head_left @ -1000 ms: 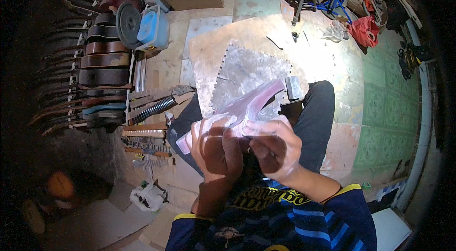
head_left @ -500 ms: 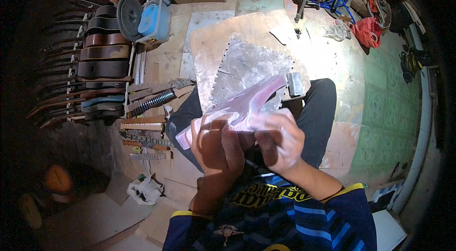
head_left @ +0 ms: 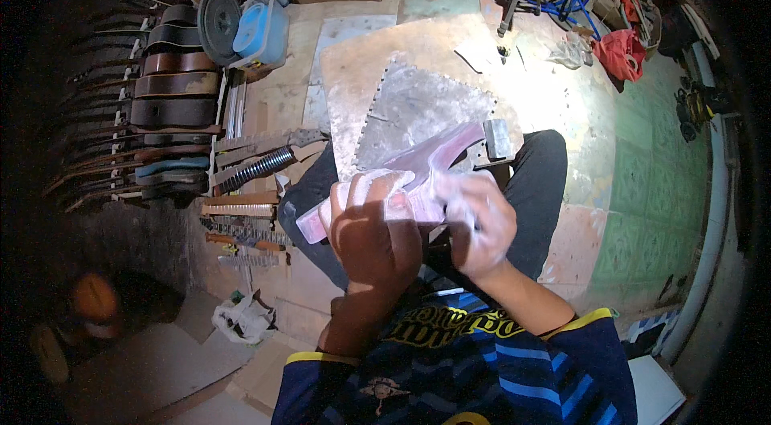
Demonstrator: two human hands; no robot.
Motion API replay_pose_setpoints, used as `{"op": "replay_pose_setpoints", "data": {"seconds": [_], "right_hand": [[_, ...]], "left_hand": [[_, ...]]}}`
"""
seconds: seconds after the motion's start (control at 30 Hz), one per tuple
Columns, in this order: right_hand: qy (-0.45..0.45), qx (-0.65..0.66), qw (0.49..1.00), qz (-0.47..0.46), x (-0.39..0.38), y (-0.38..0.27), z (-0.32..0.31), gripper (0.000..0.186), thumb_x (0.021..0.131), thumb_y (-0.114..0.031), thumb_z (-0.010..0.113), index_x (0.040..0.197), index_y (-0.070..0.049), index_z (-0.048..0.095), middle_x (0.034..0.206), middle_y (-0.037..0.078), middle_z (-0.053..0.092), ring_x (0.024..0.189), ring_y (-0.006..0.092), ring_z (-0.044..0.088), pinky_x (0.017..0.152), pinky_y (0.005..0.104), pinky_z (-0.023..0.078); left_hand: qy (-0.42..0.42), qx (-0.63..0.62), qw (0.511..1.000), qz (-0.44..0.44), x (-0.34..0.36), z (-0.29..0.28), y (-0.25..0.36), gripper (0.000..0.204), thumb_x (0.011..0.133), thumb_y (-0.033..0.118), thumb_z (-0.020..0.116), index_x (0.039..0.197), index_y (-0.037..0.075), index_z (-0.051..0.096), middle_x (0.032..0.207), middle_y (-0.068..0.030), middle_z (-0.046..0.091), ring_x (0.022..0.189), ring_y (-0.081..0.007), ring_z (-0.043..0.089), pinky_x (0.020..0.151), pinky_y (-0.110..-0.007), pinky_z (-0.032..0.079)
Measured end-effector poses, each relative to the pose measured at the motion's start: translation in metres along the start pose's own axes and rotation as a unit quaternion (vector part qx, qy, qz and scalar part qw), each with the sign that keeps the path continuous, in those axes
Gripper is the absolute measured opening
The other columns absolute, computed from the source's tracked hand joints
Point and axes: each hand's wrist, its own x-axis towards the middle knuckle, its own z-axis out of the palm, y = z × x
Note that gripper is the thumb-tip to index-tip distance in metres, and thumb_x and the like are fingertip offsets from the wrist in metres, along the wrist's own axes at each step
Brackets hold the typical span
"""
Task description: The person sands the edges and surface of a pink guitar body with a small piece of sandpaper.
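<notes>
Both hands grip a dusty pink guitar body (head_left: 418, 172) over the person's lap. The left hand (head_left: 377, 228) clasps its lower end; the right hand (head_left: 482, 224) closes beside it, near a grey foam mat (head_left: 401, 112).

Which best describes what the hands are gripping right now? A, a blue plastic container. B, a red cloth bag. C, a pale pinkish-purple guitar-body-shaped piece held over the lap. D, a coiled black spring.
C: both the left hand and right hand grip the pale pinkish-purple guitar-body-shaped piece over the lap.
</notes>
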Motion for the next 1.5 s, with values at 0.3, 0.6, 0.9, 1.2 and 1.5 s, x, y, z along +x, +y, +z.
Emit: {"op": "replay_pose_setpoints", "data": {"seconds": [0.3,0.6,0.9,1.2,1.5], "right_hand": [[0.006,0.067,0.967,0.245,-0.006,0.005,0.007,0.025,0.102,-0.015,0.061,0.101,0.006,0.075,0.104,0.019,0.075,0.091,0.029,0.07,0.081,0.0375,0.055],[-0.02,0.042,0.991,0.125,-0.011,-0.007,-0.004,0.019,0.096,-0.017,0.071,0.107,-0.002,0.077,0.11,0.018,0.075,0.099,0.0288,0.072,0.087,0.0373,0.055],[0.008,0.049,0.995,0.088,-0.02,-0.015,-0.006,0.016,0.093,-0.017,0.072,0.101,-0.003,0.077,0.112,0.015,0.076,0.097,0.0273,0.073,0.086,0.0378,0.053],[0.013,0.06,0.992,0.11,-0.029,-0.006,-0.007,0.024,0.091,-0.01,0.074,0.113,-0.002,0.075,0.112,0.015,0.076,0.097,0.0277,0.072,0.087,0.0369,0.053],[0.022,0.022,0.982,0.187,-0.032,0.003,-0.001,0.02,0.092,-0.008,0.074,0.11,0.002,0.076,0.115,0.015,0.076,0.099,0.0268,0.071,0.091,0.0355,0.052]], "left_hand": [[0.01,0.009,1.0,-0.017,0.0,0.001,0.001,0.032,0.096,0.021,0.051,0.098,-0.002,0.073,0.092,-0.0246,0.066,0.084,-0.045,0.057,0.081,-0.052,0.043],[0.018,-0.004,1.0,-0.021,-0.003,0.003,-0.005,0.031,0.098,0.022,0.05,0.092,-0.001,0.069,0.091,-0.0234,0.065,0.081,-0.045,0.055,0.076,-0.053,0.042],[-0.006,0.015,0.999,-0.041,0.006,0.001,0.005,0.07,0.109,0.052,0.027,0.087,-0.001,0.067,0.082,-0.02,0.06,0.08,-0.041,0.053,0.078,-0.05,0.039],[-0.004,0.046,0.997,-0.066,0.003,0.007,0.003,0.072,0.108,0.056,0.028,0.09,0.0,0.069,0.081,-0.0182,0.061,0.083,-0.0382,0.055,0.078,-0.048,0.04],[-0.015,0.005,0.996,-0.087,-0.002,0.005,0.0,0.05,0.104,0.039,0.039,0.095,-0.001,0.068,0.091,-0.0228,0.063,0.083,-0.0452,0.054,0.079,-0.052,0.039]]}}
